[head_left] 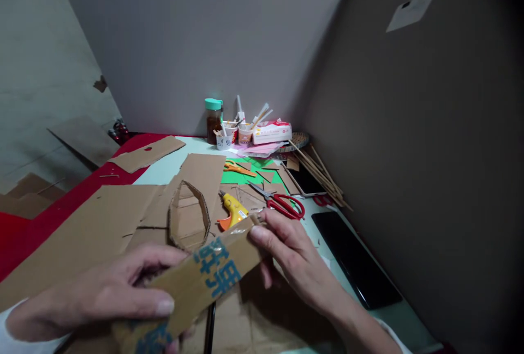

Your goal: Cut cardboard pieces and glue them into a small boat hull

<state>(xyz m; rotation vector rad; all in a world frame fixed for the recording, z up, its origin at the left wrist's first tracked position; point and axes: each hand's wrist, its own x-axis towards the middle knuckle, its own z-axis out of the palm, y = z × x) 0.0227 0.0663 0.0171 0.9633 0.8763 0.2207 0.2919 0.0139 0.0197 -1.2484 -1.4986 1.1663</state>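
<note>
Left hand [118,286] and right hand [295,253] are both pinching a blue-printed cardboard strip [186,294] in their fingers, holding it kinda slanted above the table [161,171]. Yellow glue gun [236,212] is lying just beyond it, near red-handled scissors [271,198].

Pretty loaded table [158,172], tbh. The left edge is covered by red cloth [84,187], and the left half is mostly taken up by flat cardboard sheets [102,226]. A teal-lidded bottle [213,125] and some cups [224,142] are bunched by the far edge; a glossy black slab [356,258] is parked along the right.
</note>
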